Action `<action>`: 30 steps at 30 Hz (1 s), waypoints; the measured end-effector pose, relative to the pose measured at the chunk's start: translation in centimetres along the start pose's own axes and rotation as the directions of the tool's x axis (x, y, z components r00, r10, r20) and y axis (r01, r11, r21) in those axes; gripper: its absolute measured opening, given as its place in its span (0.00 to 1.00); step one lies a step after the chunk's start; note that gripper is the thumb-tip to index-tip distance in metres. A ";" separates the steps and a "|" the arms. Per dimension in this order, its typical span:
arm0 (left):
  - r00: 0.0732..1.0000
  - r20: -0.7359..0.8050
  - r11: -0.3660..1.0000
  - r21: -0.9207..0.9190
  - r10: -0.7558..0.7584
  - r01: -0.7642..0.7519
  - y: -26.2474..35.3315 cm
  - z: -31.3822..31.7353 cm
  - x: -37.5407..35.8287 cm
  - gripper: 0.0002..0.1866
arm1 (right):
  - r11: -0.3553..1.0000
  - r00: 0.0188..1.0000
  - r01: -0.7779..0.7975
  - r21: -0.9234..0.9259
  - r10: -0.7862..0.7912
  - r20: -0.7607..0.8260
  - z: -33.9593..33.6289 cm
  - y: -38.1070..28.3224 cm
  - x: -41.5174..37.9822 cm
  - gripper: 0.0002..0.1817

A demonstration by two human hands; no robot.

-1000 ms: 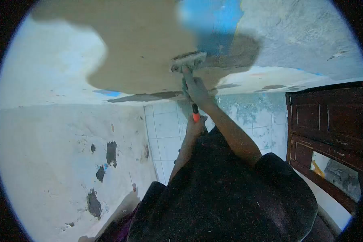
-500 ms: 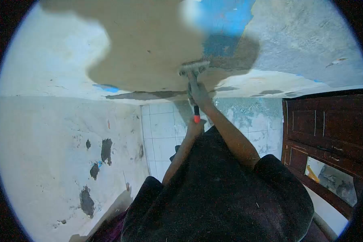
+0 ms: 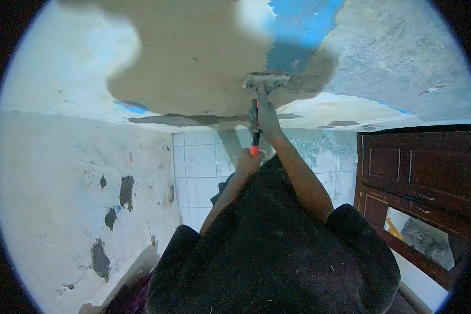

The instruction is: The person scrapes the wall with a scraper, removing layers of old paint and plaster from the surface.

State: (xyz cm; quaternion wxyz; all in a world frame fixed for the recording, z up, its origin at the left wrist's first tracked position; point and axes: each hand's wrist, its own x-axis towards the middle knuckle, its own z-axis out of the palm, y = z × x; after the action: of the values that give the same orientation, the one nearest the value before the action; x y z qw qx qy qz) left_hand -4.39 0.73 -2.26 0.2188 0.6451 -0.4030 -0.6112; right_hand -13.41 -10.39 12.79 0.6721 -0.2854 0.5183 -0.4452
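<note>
Both hands grip a wall scraper [image 3: 267,81] with a wide, whitish, dust-covered head and a black-and-red handle. Up near the head is my right hand [image 3: 267,118], its fingers wrapped round the shaft and one finger stretched along it toward the head. My left hand [image 3: 248,163] is closed round the handle's lower end, just below the red part. The head lies against the wall [image 3: 193,68], by the lower edge of a bare blue paint patch [image 3: 293,49]. The blade's edge is too small to make out.
Dark grey patches [image 3: 126,192] mark the pale wall at left. White floor tiles [image 3: 200,159], dusty in places, lie below my hands. A dark wooden cabinet [image 3: 384,157] stands at right, with a whitish sheet [image 3: 426,240] in its lower part.
The scraper head has moved right and slightly up along the wall, with my right hand following. My left hand stays on the handle's end. The whole view has shifted a little.
</note>
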 end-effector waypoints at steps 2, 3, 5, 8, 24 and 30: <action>0.997 -0.036 0.995 0.074 0.074 -0.071 0.0 -0.1 0.9 0.18 | 0.998 0.999 -0.040 -0.056 0.038 -0.025 0.4 -0.4 0.2 0.32; 0.998 -0.027 0.999 0.012 0.053 -0.052 -0.1 -0.2 0.5 0.18 | 0.997 0.999 -0.039 -0.059 0.036 -0.039 0.5 0.3 0.4 0.33; 1.000 -0.010 0.999 -0.050 0.004 -0.004 -0.1 0.0 0.0 0.18 | 0.997 0.998 -0.040 -0.059 0.036 -0.058 0.1 1.2 0.4 0.33; 0.996 -0.031 0.997 -0.008 0.079 -0.080 -0.2 -0.1 -0.1 0.18 | 0.988 0.989 -0.035 -0.152 0.013 -0.145 0.5 0.0 0.6 0.33; 1.000 -0.001 0.993 -0.118 0.017 -0.017 0.0 -0.5 -0.3 0.14 | 0.997 0.997 -0.034 -0.067 0.030 -0.070 0.9 0.5 0.5 0.31; 0.968 -0.042 0.968 0.051 0.249 -0.247 11.6 -2.2 -3.6 0.15 | 0.958 0.958 0.271 -0.098 -0.278 -0.075 2.4 -5.4 -1.3 0.30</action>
State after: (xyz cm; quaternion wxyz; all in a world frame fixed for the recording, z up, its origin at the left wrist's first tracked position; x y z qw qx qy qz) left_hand -4.92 -3.62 9.27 0.2884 0.6091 -0.4887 -0.5540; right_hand -12.86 -11.81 18.60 0.5673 -0.3637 0.5215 -0.5233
